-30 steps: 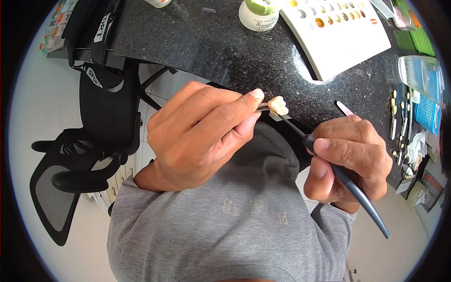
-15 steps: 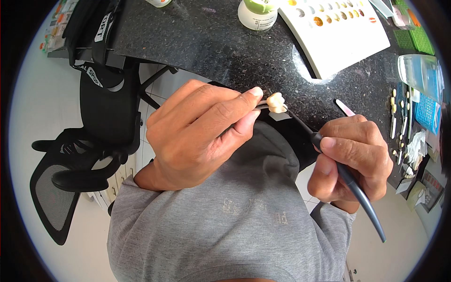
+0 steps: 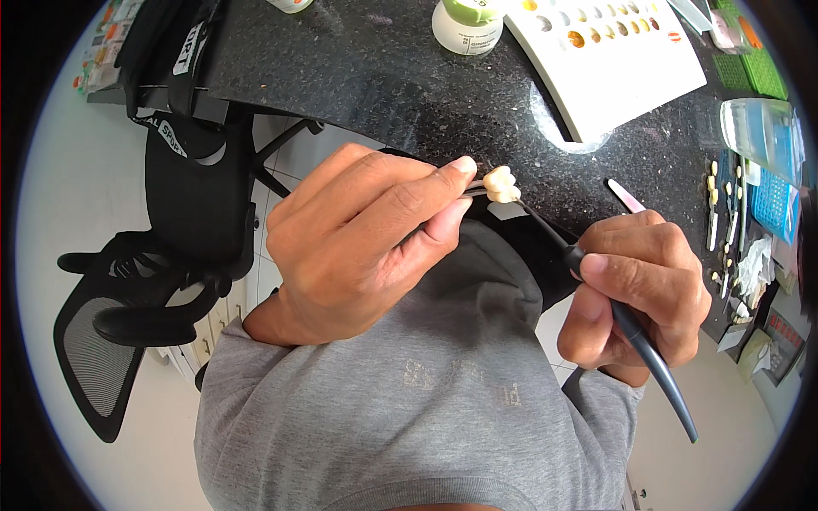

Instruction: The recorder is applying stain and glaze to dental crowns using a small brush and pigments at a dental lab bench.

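Between its thumb and forefinger, my left hand [image 3: 366,234] pinches a pair of metal tweezers [image 3: 475,189], most of which the fingers hide. The tweezers' end holds a cream-coloured tooth crown [image 3: 500,185], raised in front of my chest. My right hand [image 3: 643,289] is closed in a pen grip round a slim brush [image 3: 652,362] with a dark tapered handle. Its thin black front end [image 3: 545,227] points up and left, and the tip is at the lower right edge of the crown. Whether the tip touches the crown I cannot tell.
On the black speckled table [image 3: 341,77] lies a white palette [image 3: 622,85] with rows of coloured wells. A white jar with a green lid [image 3: 467,25] stands beside it. To the right are a pink-ended tool [image 3: 625,194], tooth shade tabs [image 3: 713,204] and a blue basket [image 3: 774,204]. A black chair [image 3: 200,204] stands left.
The brush has shifted very slightly, its tip a little lower against the crown. My left hand, the tweezers and the crown have hardly moved.
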{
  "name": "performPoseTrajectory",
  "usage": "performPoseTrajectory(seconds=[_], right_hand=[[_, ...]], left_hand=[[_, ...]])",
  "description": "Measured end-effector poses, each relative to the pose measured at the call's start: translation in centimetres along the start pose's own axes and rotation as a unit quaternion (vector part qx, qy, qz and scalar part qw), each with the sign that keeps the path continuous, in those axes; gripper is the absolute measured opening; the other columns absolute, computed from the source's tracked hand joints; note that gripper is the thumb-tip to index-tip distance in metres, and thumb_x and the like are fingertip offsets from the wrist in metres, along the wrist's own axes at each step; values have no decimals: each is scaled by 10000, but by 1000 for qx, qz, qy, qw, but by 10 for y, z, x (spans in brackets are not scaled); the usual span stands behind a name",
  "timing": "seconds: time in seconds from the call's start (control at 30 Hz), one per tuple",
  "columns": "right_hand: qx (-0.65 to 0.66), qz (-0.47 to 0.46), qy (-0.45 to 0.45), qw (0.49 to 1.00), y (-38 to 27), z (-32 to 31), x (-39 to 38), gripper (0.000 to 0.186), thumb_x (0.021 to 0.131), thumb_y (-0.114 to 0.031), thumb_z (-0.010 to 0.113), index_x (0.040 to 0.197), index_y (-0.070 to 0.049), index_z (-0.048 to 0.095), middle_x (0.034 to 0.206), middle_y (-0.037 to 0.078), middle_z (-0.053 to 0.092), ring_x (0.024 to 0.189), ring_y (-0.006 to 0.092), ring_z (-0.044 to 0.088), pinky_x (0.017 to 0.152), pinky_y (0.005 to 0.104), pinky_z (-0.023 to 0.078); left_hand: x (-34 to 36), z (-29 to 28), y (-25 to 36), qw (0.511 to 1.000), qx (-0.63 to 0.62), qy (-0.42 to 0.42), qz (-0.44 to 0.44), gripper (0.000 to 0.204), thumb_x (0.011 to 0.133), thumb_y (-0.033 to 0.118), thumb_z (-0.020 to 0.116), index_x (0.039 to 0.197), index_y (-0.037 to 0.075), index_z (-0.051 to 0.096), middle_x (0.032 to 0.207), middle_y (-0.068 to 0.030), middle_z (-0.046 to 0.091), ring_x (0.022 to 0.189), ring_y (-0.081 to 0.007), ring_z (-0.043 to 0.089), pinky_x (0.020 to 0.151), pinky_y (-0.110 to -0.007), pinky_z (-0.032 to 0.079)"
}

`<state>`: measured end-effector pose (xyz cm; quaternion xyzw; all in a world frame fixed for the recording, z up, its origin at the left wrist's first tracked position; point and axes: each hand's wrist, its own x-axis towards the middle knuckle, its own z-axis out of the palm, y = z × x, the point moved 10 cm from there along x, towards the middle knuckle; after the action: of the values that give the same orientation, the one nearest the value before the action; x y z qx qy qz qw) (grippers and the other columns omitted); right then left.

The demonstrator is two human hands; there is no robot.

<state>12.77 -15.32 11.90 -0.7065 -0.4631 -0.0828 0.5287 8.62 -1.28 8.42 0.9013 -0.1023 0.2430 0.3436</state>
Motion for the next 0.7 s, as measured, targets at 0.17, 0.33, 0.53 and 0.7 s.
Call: performPoseTrajectory(seconds=[0.17, 0.33, 0.53, 0.7], right_hand=[[18, -7, -4, 1000, 0, 2, 0, 118, 778, -20, 579, 882, 30, 552, 687, 119, 561, 539, 168, 561, 480, 253, 451], [-1, -4, 11, 1000, 2, -1, 3, 127, 779, -27, 603, 869, 39, 543, 687, 130, 569, 555, 166, 570, 481, 235, 450], [-1, -14, -9, 1000, 1, 4, 5, 136, 769, -9, 609, 873, 50, 543, 680, 137, 577, 556, 171, 574, 480, 245, 457], [-5, -13, -16, 1000, 1, 3, 4, 137, 766, 3, 610, 875, 52, 544, 690, 142, 577, 559, 174, 578, 478, 245, 458]], left_hand=[[1, 1, 0, 1000, -5, -3, -6, 307, 609, -104, 717, 899, -13, 678, 743, -77, 671, 635, -188, 629, 545, -258, 471], [0, 0, 0, 1000, -9, 3, -4, 292, 618, -87, 727, 896, -13, 677, 753, -77, 672, 635, -193, 629, 547, -262, 471], [-1, -3, -1, 997, 6, 65, 37, 317, 564, -13, 782, 862, 62, 704, 676, 0, 612, 554, -121, 566, 440, -205, 438], [0, -4, -1, 997, 6, 70, 28, 317, 559, -13, 783, 857, 63, 705, 672, 0, 613, 549, -119, 565, 438, -202, 439]])
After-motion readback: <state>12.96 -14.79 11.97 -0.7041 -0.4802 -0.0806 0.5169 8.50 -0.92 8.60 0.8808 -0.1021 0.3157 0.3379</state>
